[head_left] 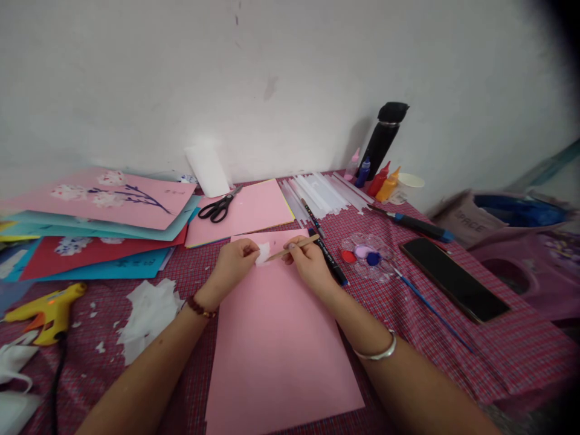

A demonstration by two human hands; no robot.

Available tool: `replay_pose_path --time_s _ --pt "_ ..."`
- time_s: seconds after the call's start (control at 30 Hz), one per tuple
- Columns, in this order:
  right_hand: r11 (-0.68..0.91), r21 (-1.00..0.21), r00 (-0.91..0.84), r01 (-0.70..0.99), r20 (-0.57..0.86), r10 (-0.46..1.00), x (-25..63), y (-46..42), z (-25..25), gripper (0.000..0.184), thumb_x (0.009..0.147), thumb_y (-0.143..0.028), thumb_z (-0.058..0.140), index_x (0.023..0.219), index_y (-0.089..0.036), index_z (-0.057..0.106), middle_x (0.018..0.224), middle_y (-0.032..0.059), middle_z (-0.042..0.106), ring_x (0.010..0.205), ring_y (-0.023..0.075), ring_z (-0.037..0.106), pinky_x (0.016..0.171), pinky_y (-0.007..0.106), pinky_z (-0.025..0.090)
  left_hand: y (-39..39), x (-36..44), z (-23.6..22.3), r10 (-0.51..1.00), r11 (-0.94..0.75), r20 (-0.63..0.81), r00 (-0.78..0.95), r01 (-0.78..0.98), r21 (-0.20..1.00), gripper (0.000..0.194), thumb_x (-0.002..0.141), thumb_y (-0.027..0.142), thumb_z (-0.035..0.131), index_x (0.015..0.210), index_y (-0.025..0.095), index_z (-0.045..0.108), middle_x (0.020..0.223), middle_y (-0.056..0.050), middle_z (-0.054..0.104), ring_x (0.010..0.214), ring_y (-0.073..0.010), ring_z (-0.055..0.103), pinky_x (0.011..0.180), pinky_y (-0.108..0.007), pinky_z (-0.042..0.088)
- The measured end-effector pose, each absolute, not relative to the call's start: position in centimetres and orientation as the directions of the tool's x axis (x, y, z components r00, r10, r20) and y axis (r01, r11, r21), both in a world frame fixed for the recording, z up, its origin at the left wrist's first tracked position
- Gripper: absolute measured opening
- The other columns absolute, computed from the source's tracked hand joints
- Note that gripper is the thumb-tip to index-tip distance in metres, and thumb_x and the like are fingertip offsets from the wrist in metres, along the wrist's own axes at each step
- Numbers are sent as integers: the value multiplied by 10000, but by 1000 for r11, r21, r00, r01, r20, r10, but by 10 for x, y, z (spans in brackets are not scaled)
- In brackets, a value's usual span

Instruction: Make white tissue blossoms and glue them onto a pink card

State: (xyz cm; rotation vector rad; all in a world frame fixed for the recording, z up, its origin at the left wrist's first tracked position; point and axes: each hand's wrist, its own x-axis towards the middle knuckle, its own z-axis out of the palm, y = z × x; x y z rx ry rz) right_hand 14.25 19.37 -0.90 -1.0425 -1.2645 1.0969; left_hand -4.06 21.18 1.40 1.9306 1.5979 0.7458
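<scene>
A large sheet of pink paper (281, 350) lies in front of me. Over its upper part my left hand (238, 264) pinches a small piece of thin white paper (263, 253) between thumb and fingers. My right hand (308, 266) grips a thin wooden stick (302, 243), its tip pointing left at the white piece. Whether the tip touches the piece I cannot tell. Left of the sheet rests a pile of torn white tissue paper (147, 314). A black marker (333, 263) lies just beyond my right hand.
Painted coloured sheets (167, 205) are stacked at the left, above a yellow glue gun (49, 311). Scissors (220, 208) and clear glue sticks (317, 192) lie at the back. Rightward are a paint palette (367, 275), a paintbrush (435, 311), a phone (453, 278) and paint bottles (378, 181).
</scene>
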Motion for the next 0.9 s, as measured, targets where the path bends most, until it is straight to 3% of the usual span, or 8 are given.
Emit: replay_pose_path --time_s 0.3,0.37,0.53,0.7,0.9 --pt "228 -966 -2 123 230 973 143 197 -18 156 834 -262 429 785 -185 555 624 -3 588 579 148 575 568 265 443 212 -54 37 981 -149 194 10 678 719 81 660 228 513 646 163 559 594 23 540 558 -109 472 512 -219 333" --pt "225 -967 -1 120 226 974 143 197 -17 158 833 -262 429 786 -184 558 630 0 590 581 149 575 568 266 445 214 -67 50 991 -116 127 34 682 722 36 634 200 498 616 170 508 539 42 472 513 -96 415 475 -212 288" --pt "199 -980 10 1 199 980 142 194 -11 141 819 -266 451 770 -182 554 614 -6 568 565 141 559 559 261 455 214 -92 60 890 -135 -219 400 690 711 17 628 176 484 643 173 476 560 54 428 506 -80 379 475 -205 258" --pt "201 -976 20 -79 200 980 141 193 -7 135 814 -265 461 755 -179 546 611 -12 550 556 128 544 549 249 453 216 -88 43 837 -160 -266 479 678 718 209 652 184 453 834 160 555 621 42 451 533 -90 392 489 -207 268" --pt "241 -969 -18 57 240 971 140 194 -14 147 839 -272 449 814 -178 559 657 5 580 602 144 574 583 267 466 221 -85 28 888 -147 -224 403 707 691 400 637 187 441 1020 143 545 550 72 349 462 -85 310 443 -207 201"
